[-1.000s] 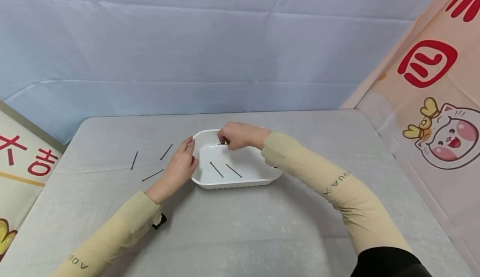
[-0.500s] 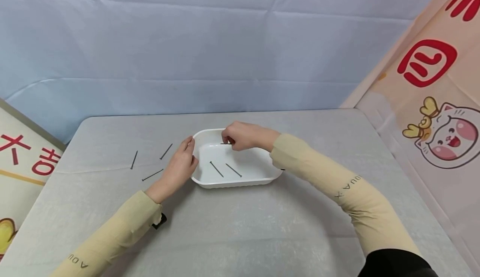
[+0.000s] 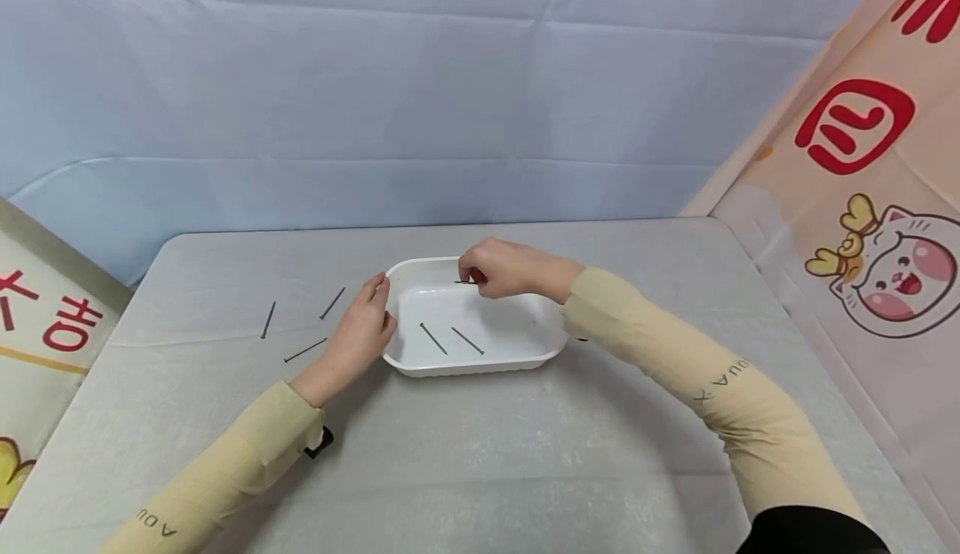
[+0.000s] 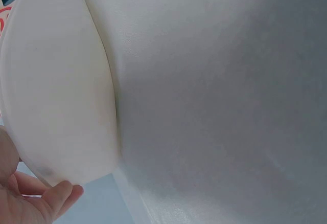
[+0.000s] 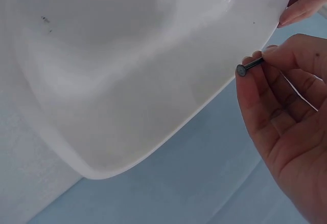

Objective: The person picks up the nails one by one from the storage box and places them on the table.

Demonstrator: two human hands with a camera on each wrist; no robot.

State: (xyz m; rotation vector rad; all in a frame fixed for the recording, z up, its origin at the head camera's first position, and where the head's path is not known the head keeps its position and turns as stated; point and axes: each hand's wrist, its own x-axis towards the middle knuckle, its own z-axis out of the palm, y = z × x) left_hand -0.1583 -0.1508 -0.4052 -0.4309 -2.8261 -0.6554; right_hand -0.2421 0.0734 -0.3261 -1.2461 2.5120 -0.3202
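A white rectangular tray [image 3: 472, 365] with rounded corners stands on the grey table. My left hand [image 3: 362, 329] grips its left end, thumb and fingers at the rim, as the left wrist view also shows on the tray wall [image 4: 61, 91]. Over the far side of the tray, my right hand [image 3: 502, 269] pinches a dark nail [image 5: 251, 65] between thumb and fingers, its flat head showing in the right wrist view. Two slanting nails, a left one [image 3: 433, 339] and a right one [image 3: 467, 341], lie on the tray floor.
Left of the tray, three more nails lie apart on the table: one farthest left [image 3: 268, 321], one behind [image 3: 332, 303] and one near the left wrist [image 3: 305, 350]. A pale blue cloth backdrop [image 3: 420, 121] hangs behind; a printed banner [image 3: 862, 204] borders the right side.
My right hand has moved to the right along the tray's far side, still pinching the nail. The left hand, the tray and the lying nails have stayed put.
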